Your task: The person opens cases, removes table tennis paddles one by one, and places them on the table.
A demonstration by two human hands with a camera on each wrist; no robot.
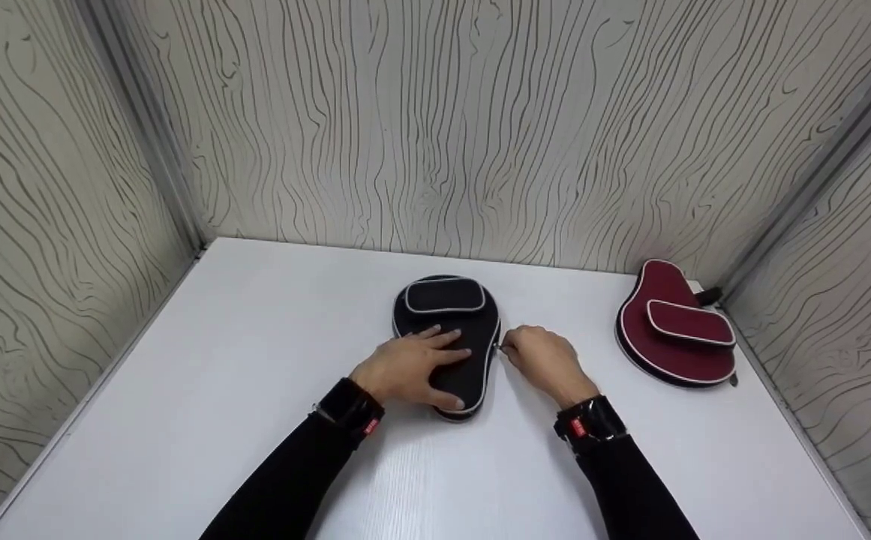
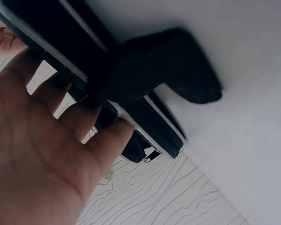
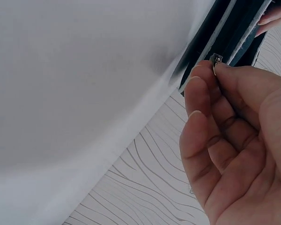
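Observation:
A black paddle-shaped zip case [image 1: 443,330] with white piping and a small front pocket lies on the white table, its narrow end toward me. My left hand [image 1: 410,367] rests on it with fingers spread over its lower half; in the left wrist view, the fingers of the left hand [image 2: 51,126] lie against the piped edge. At the case's right side, my right hand [image 1: 545,358] pinches a small metal zipper pull [image 3: 216,59] between thumb and index finger, the other fingers curled in. In the right wrist view, the zipper runs along the dark side wall.
A dark red case [image 1: 664,352] of the same shape, also with a piped pocket, lies at the table's right, close to the wall. Part of a black object [image 1: 708,296] shows behind it. Wood-grain-patterned panels [image 1: 405,127] enclose the white table [image 1: 270,315] at the back and sides.

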